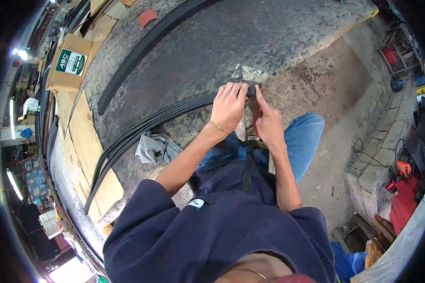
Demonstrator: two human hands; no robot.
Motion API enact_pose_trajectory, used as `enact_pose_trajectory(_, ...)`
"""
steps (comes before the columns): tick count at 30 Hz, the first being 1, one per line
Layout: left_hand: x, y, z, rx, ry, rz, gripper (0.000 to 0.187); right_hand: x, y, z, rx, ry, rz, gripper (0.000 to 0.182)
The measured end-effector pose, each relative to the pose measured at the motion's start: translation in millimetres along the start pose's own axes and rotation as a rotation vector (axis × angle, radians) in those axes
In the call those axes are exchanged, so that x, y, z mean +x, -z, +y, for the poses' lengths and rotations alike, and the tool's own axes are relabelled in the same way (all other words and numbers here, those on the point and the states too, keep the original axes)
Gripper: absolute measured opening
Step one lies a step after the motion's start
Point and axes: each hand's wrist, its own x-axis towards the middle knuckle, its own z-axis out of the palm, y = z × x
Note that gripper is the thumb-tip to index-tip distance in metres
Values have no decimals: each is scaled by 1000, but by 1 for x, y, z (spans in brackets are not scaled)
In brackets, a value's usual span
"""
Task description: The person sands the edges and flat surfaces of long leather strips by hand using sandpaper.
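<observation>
Since that bundle of black strips (174, 109) curves rightward off the cardboard (84, 137), I'd guess bendy but springy (rubber, maybe), so grip near the end: left hand (229, 107) has fingers together over it, right hand (270, 125) has its index straight at the tip, others curled, pinch unclear.

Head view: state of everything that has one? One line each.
Left hand: fingers bent over the near strips.
Right hand: index finger extended at the near strips' end.
Near strips: bunched at the hands, curved, spreading apart toward the other end.
Far strips: lying together, untouched.
Rag: crumpled.
Box: label showing; open or shut unclear.
Cardboard: flat.
Tube light: lit.
</observation>
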Motion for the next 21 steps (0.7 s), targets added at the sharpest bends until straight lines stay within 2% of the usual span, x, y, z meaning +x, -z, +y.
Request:
enact_pose_trajectory(5,7,8,-7,-70,17,-109,35,-2,11,-11,-63,-124,-54,79)
enact_pose_trajectory(7,8,7,-8,-150,12,-92,37,-3,4,-6,59,-72,277,78)
enact_pose_trajectory(8,7,7,-9,-158,12,-97,37,-4,-2,-6,54,-81,277,78)
enact_pose_trajectory(10,8,11,-11,-133,-18,-114,37,-2,-19,-15,-122,364,318,76)
enact_pose_trajectory(12,7,12,-14,-148,-18,-154,38,-4,-26,-21,-31,303,312,76)
enact_pose_trajectory(14,7,8,-16,-211,-8,-153,42,-3,-24,-10,70,125,262,76)
enact_pose_trajectory(15,7,10,-14,-245,19,-145,40,-8,-23,-15,65,114,261,76)
enact_pose_trajectory(18,7,11,-17,-206,-17,-155,40,-6,-21,-31,-62,282,317,74)
enact_pose_trajectory(21,7,8,-18,-239,-29,-109,43,-4,-30,-29,-20,195,321,78)
